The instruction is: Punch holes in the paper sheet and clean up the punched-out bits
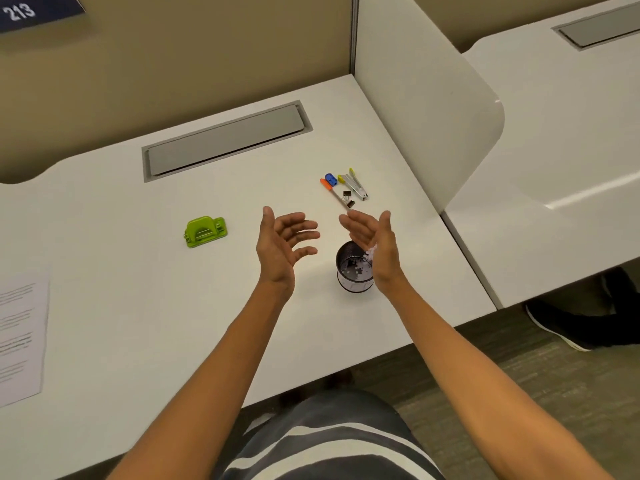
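Now both hands hover above the worktop (138,306), palms facing each other, fingers spread, gripping nothing. White bits (371,252) cling to the right hand (375,244), which is tilted over the mesh cup (353,271); more bits lie inside. Left hand (282,244) is just beside it. The green punch (205,231) sits further left, the sheet (20,337) at the left edge.
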Available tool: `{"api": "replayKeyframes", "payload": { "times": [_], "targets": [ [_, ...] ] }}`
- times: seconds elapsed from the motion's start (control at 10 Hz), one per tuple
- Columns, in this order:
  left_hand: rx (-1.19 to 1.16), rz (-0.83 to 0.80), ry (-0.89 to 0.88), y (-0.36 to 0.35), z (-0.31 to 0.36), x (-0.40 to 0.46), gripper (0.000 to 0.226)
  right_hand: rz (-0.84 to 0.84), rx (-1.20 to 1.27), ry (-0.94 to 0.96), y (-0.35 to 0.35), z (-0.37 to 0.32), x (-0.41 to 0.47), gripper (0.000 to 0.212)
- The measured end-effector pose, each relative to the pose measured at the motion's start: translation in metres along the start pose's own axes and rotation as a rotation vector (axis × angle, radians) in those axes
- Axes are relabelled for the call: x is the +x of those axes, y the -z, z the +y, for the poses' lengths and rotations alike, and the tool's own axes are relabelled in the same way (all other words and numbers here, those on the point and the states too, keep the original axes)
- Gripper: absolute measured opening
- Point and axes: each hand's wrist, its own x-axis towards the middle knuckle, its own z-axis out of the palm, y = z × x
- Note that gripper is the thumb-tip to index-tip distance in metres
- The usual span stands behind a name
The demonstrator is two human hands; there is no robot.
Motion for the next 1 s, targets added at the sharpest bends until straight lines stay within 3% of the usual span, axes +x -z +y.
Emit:
{"api": "replayKeyframes", "payload": {
  "times": [0.2,0.3,0.4,0.6,0.8,0.9,1.0],
  "targets": [
    [-0.025,0.115,0.087,0.040,-0.018,-0.012,0.068,-0.084,-0.249,0.062,-0.002,0.002,0.000,0.067],
    [-0.031,0.130,0.092,0.049,-0.019,-0.016,0.067,-0.117,-0.322,0.078,-0.002,-0.004,0.000,0.055],
    [-0.033,0.136,0.087,0.055,-0.017,-0.019,0.063,-0.111,-0.525,0.223,-0.001,-0.003,-0.001,0.039],
    [-0.034,0.112,0.088,0.073,-0.008,-0.030,0.053,-0.252,-0.836,0.324,0.003,-0.001,-0.001,0.077],
    [-0.205,0.014,0.158,0.099,0.001,-0.051,0.067,-0.243,-1.007,0.305,-0.002,-0.005,-0.002,0.091],
    [-0.548,-0.089,0.253,0.122,0.005,-0.067,0.086,-0.154,-0.967,0.226,-0.012,-0.012,-0.008,0.078],
    [-0.790,-0.228,0.264,0.151,0.007,-0.076,0.096,0.008,-0.334,0.051,-0.020,-0.028,-0.014,0.052]
  ]
}}
